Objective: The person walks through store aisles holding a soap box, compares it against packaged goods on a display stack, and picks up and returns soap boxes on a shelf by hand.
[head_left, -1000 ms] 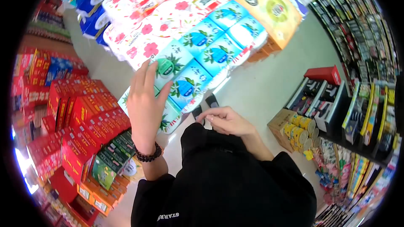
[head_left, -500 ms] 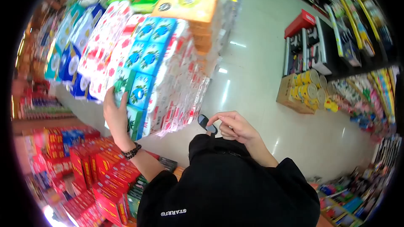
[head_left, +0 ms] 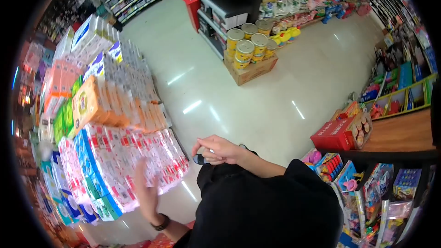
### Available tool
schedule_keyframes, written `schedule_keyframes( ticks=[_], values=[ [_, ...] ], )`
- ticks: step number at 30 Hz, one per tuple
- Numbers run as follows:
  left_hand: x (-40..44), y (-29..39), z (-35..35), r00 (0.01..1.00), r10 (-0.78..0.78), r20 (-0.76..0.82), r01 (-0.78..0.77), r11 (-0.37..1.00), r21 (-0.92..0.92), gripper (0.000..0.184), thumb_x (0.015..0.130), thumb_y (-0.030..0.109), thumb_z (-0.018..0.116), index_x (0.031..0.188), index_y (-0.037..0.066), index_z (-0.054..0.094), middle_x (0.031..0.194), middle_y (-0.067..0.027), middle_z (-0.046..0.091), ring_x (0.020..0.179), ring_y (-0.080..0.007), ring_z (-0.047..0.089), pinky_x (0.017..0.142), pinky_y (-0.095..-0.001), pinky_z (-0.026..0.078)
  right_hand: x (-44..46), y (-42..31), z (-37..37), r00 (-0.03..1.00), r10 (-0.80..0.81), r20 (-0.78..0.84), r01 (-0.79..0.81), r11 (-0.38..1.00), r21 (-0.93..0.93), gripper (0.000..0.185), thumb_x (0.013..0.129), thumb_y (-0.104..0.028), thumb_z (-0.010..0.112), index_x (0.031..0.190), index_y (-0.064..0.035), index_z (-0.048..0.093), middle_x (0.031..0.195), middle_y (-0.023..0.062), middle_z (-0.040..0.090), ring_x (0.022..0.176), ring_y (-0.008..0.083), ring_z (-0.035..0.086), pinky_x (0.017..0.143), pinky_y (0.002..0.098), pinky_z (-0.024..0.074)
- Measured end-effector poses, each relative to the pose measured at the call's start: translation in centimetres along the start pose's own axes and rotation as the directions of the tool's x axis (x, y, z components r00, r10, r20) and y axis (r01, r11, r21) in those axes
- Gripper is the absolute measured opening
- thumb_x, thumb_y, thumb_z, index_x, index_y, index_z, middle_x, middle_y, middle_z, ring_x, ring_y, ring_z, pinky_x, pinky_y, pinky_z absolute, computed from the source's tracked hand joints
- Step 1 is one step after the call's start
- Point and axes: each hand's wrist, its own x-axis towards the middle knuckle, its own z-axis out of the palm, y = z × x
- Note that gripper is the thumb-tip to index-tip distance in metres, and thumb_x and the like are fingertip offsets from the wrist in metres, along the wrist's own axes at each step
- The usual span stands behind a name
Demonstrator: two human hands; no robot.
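My left hand (head_left: pixel 147 190), a beaded bracelet at its wrist, is raised in front of the stack of pink-and-white wrapped tissue packs (head_left: pixel 121 160). Its fingers are apart and slightly blurred, with nothing in them. Blue and green tissue packs (head_left: pixel 87 158) stand along the left edge of that stack, away from my fingers. My right hand (head_left: pixel 216 150) is in front of my body, above the floor, its fingers curled together. Something small and white shows at the fingers, too small to name.
Yellow cans (head_left: pixel 245 49) stand on a cardboard box (head_left: pixel 250 72) by a dark shelf. Orange packs (head_left: pixel 89 103) adjoin the pink stack. At the right are a red carton (head_left: pixel 333 134) and a toy shelf (head_left: pixel 365 188). Pale floor (head_left: pixel 294 92) runs between them.
The view has swung to the right, so the tissue stack now sits at the left. My left hand has come off the blue and green packs. My right hand has stayed near my body.
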Motion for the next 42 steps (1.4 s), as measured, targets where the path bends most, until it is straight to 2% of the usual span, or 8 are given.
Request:
schedule_keyframes(
  ticks=[2,7,16,25,31,37,40,42],
  values=[
    [1.2,4.2,4.5,0.948,0.159,0.277,-0.095,0.968,-0.231,0.051,0.084,0.012,0.077,0.13,0.002,0.059,0.129,-0.0188,0.063,0.121,-0.0368,0.059,0.103,-0.0414,0.046,-2.6,0.5,-1.3,0.998,-0.071,0.001,0.071,0.997,-0.033,0.049,0.111,-0.036,0.033,0.103,0.0021,0.062,0.047,-0.0063,0.031,0.038,0.0035,0.025,0.038,0.0225,0.0222],
    [1.3,14.3,12.2,0.847,0.416,0.332,-0.308,0.892,-0.332,0.044,0.084,0.015,0.077,0.123,0.0,0.062,0.116,-0.0193,0.066,0.109,-0.038,0.062,0.092,-0.0432,0.05,-10.3,1.1,-4.5,0.976,-0.185,-0.114,0.175,0.98,-0.092,0.051,0.112,-0.038,0.03,0.099,0.0002,0.062,0.049,-0.0067,0.031,0.04,0.0039,0.026,0.04,0.0233,0.0226],
    [4.4,24.6,21.6,0.371,0.706,0.603,-0.534,0.694,-0.484,0.043,0.086,0.021,0.075,0.12,-0.001,0.06,0.109,-0.0184,0.065,0.105,-0.0369,0.062,0.092,-0.0449,0.049,-21.7,1.5,-10.6,0.778,-0.465,-0.422,0.488,0.871,-0.06,0.05,0.112,-0.038,0.028,0.101,-0.0013,0.06,0.051,-0.0075,0.03,0.041,0.0037,0.025,0.04,0.0217,0.022],
    [12.2,40.0,34.0,-0.041,0.855,0.518,-0.679,0.356,-0.642,0.049,0.088,0.023,0.071,0.128,0.0,0.056,0.114,-0.0166,0.063,0.111,-0.0361,0.06,0.096,-0.0438,0.048,-33.0,-4.6,-18.4,0.499,-0.534,-0.683,0.66,0.745,-0.1,0.048,0.113,-0.036,0.027,0.103,-0.0017,0.06,0.047,-0.0042,0.03,0.036,0.0057,0.023,0.038,0.0238,0.0204],
    [16.8,53.1,40.7,-0.142,0.924,0.356,-0.672,0.174,-0.72,0.047,0.088,0.024,0.071,0.125,-0.001,0.057,0.114,-0.0188,0.063,0.114,-0.0365,0.059,0.098,-0.0444,0.048,-40.8,-13.7,-23.0,0.264,-0.62,-0.739,0.687,0.658,-0.307,0.054,0.113,-0.038,0.022,0.102,0.0006,0.059,0.042,-0.0023,0.03,0.033,0.0077,0.023,0.036,0.0256,0.0199],
    [20.3,61.1,45.0,-0.243,0.918,0.315,-0.659,0.082,-0.748,0.045,0.089,0.025,0.07,0.125,-0.001,0.058,0.11,-0.0185,0.064,0.111,-0.0364,0.06,0.097,-0.0447,0.048,-45.5,-18.6,-26.7,0.161,-0.629,-0.761,0.771,0.561,-0.301,0.052,0.113,-0.038,0.023,0.104,-0.0011,0.058,0.043,-0.0024,0.031,0.034,0.008,0.023,0.037,0.0261,0.0207],
    [21.5,63.7,46.8,-0.336,0.856,0.393,-0.612,0.118,-0.782,0.04,0.09,0.027,0.07,0.118,-0.001,0.061,0.109,-0.019,0.065,0.111,-0.0371,0.061,0.097,-0.0449,0.048,-46.2,-19.5,-28.9,0.126,-0.635,-0.762,0.83,0.488,-0.269,0.051,0.113,-0.038,0.023,0.104,-0.0021,0.058,0.044,-0.0029,0.031,0.035,0.0076,0.022,0.038,0.0258,0.0204],
    [22.3,64.4,49.1,-0.427,0.826,0.368,-0.587,0.057,-0.808,0.041,0.09,0.027,0.07,0.118,-0.001,0.062,0.11,-0.0173,0.066,0.109,-0.034,0.063,0.098,-0.0431,0.049,-46.8,-20.3,-30.8,0.119,-0.619,-0.776,0.849,0.468,-0.244,0.052,0.112,-0.039,0.022,0.103,-0.0018,0.057,0.043,-0.0028,0.03,0.034,0.0076,0.022,0.037,0.0258,0.0195]
  ],
)
